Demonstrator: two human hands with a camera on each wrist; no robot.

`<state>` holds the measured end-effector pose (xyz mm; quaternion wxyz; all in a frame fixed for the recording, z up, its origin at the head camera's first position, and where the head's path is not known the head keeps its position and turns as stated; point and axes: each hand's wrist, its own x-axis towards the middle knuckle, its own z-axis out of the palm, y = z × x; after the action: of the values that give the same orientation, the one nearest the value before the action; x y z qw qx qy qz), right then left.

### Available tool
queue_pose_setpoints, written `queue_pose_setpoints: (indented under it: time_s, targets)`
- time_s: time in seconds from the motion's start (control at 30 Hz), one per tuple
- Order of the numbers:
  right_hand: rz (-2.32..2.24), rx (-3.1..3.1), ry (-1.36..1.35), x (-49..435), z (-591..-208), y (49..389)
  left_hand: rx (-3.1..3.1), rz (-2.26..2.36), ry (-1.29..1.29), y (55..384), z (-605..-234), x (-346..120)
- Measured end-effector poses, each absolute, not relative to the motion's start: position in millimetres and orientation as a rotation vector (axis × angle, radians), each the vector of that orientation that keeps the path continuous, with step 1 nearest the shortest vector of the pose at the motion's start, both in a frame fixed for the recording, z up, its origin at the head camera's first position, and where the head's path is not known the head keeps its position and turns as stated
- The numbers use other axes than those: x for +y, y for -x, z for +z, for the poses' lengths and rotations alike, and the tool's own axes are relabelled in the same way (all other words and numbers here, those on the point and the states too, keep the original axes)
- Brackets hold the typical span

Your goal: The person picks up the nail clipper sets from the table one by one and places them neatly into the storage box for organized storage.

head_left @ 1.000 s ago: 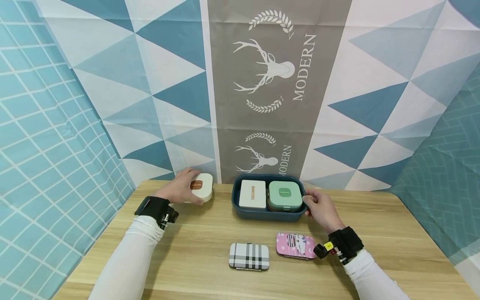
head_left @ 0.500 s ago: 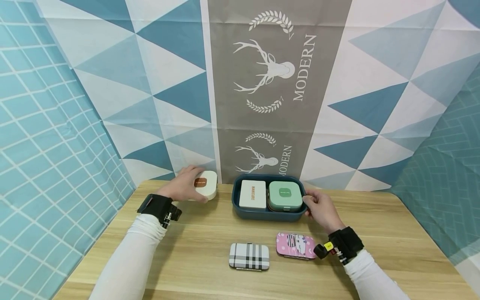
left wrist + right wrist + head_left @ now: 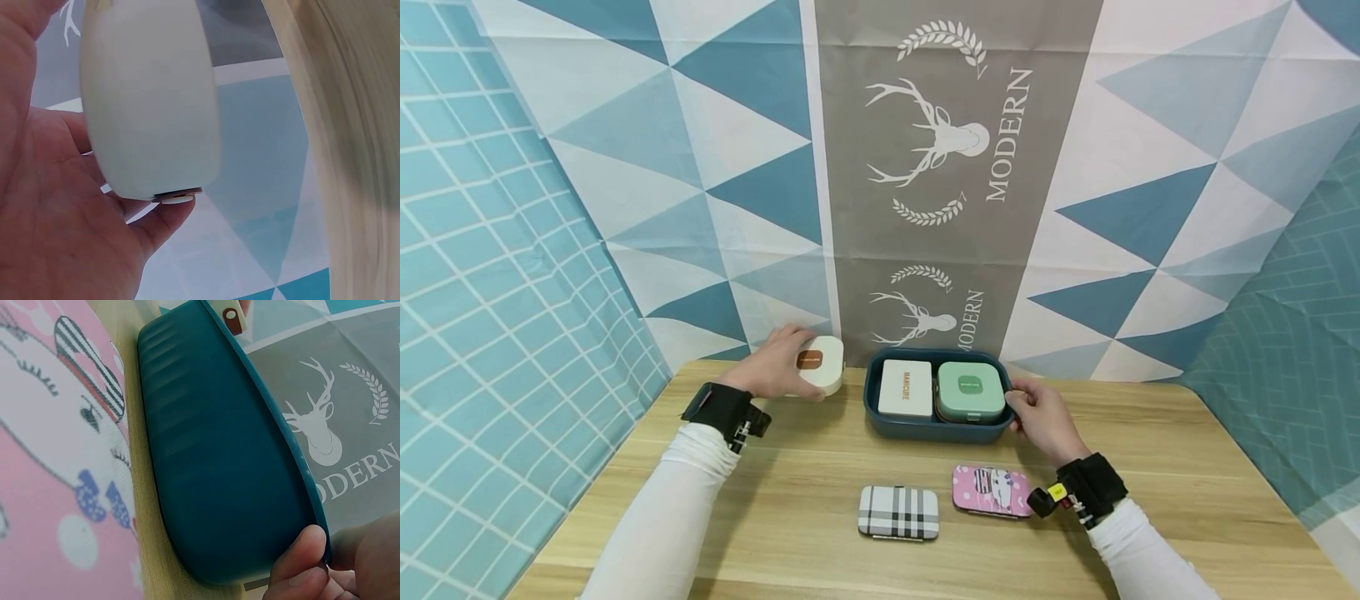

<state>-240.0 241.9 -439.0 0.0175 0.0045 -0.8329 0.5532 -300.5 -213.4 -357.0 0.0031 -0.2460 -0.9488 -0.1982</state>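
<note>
At the back left, my left hand (image 3: 775, 364) grips a cream square case with a brown label (image 3: 827, 367). The case's pale side (image 3: 150, 106) fills the middle of the left wrist view, and it appears lifted off the wood. To its right stands a dark blue divided box (image 3: 901, 429). A white case lettered MANICURE (image 3: 906, 388) lies in its left compartment, a mint green case (image 3: 970, 387) in its right one. My right hand (image 3: 1041, 417) pinches the box's right end; the right wrist view shows thumb and fingers at the rim of the blue box (image 3: 206, 444).
Two flat cases lie in front of the box: a black-and-white plaid case (image 3: 898, 512) and a pink case with a cartoon animal (image 3: 991, 492). The wooden table (image 3: 805, 517) meets a patterned cloth backdrop (image 3: 760, 208) behind the box.
My left hand has carried the cream case to the right and slightly up, closer to the blue box. The right hand and the box have stayed in place.
</note>
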Motion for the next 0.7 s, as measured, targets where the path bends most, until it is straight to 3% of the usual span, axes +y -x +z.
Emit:
queue_pose_setpoints:
  time_s: [0.7]
  targets:
    - [1.728,-2.601,0.023,240.8,-437.1,240.3,-2.925,-0.627,0.819,302.0,-348.0,-189.3]
